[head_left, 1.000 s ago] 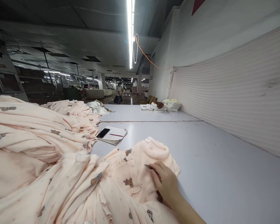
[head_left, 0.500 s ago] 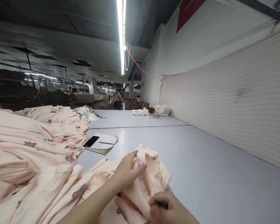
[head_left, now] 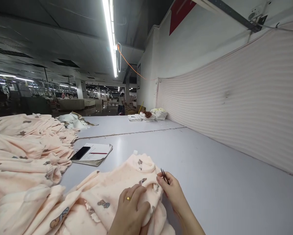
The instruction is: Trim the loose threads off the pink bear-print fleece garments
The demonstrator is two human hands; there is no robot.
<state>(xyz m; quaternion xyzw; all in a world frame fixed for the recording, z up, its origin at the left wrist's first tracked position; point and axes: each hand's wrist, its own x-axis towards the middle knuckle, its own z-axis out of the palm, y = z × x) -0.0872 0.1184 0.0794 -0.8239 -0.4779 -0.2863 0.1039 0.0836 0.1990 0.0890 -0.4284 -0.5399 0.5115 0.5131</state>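
Note:
A pale pink garment [head_left: 120, 184] with small bear prints lies in front of me, its round neckline facing away and a small white tab at its top. My left hand [head_left: 133, 204], with a gold ring on one finger, grips the cloth below the neckline with curled fingers. At the garment's right edge, my right hand [head_left: 172, 187] holds dark thread snips [head_left: 165, 176] with the points sticking up past the fingers. Its fingertips are against the cloth beside a small folded opening. The cloth under my left palm is hidden.
A heap of similar pink garments [head_left: 26, 153] covers the table's left side. Behind my garment lies a notepad [head_left: 97, 158] with a black phone [head_left: 82, 152] and a red pencil [head_left: 98, 153]. Paper stacks [head_left: 158, 115] stand at the far end. Striped cloth [head_left: 222, 104] lines the right wall.
The garment has been turned and spread flatter, so its printed front and neckline show. My left hand moved down onto the cloth; my right hand came up to its edge. The view swung right.

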